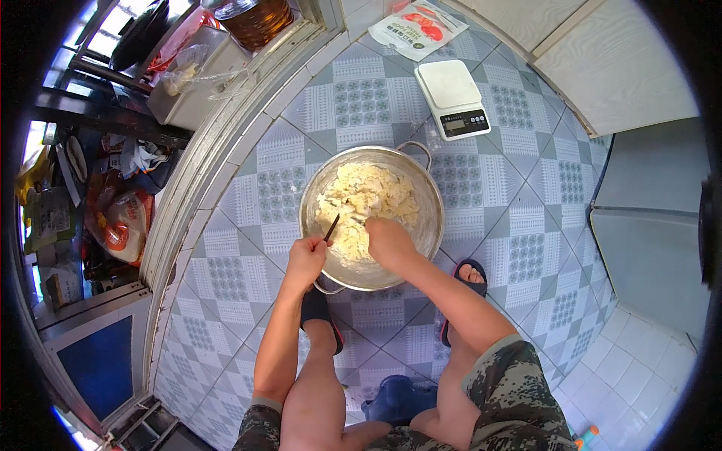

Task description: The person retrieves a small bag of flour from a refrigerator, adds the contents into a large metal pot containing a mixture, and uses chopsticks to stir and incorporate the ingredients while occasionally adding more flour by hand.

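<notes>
A wide metal basin [434,225] with two loop handles stands on the tiled floor, holding a crumbly, pale yellow dough-like mass [366,191]. At the basin's lower left rim, my left hand [307,259] grips a thin dark stick [333,226], perhaps a chopstick, whose tip points up over the mass. My right hand [389,241] is closed over the middle of the basin, touching or just above the mass. Something thin and greyish shows by its fingers; what it is I cannot tell.
A white digital kitchen scale [449,84] lies beyond the basin, with a printed plastic pouch [418,28] behind it. Cluttered shelves with bags stand behind a frame at left. Pale cabinet doors [615,62] line the right. My slippered feet flank the basin's near side; a blue object [395,397] is between my legs.
</notes>
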`<action>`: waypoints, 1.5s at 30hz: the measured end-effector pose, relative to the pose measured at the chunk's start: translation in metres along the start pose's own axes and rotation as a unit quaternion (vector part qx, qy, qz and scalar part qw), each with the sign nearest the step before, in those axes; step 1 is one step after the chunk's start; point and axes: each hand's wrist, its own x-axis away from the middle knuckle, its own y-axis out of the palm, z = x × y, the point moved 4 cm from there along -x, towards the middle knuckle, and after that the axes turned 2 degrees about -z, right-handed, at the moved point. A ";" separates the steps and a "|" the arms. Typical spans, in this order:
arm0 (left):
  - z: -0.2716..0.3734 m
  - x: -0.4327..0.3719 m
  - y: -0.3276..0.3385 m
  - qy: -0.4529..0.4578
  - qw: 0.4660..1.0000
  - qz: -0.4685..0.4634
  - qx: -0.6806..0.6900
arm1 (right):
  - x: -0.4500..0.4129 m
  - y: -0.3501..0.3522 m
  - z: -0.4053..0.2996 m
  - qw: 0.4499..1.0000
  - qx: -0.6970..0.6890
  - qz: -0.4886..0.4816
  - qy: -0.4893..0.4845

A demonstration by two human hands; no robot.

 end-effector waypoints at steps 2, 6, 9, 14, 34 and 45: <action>0.007 0.011 -0.006 0.016 0.996 0.010 -0.091 | -0.007 -0.008 0.014 1.000 0.018 0.004 0.004; 0.019 0.034 -0.024 0.062 0.974 0.035 -0.214 | -0.013 -0.011 0.012 0.998 0.055 -0.010 0.013; 0.037 0.058 -0.033 0.034 0.976 0.016 -0.215 | -0.015 -0.009 0.020 0.999 0.051 0.011 0.009; 0.029 0.068 -0.017 0.055 0.987 0.049 -0.143 | -0.023 -0.001 0.037 0.999 0.032 0.003 0.040; -0.021 0.027 0.002 -0.011 0.997 0.044 -0.062 | 0.019 0.016 0.010 0.998 0.057 -0.018 0.005; -0.023 0.085 0.005 -0.257 0.927 -0.091 0.258 | -0.001 0.024 0.033 0.998 0.055 -0.002 0.035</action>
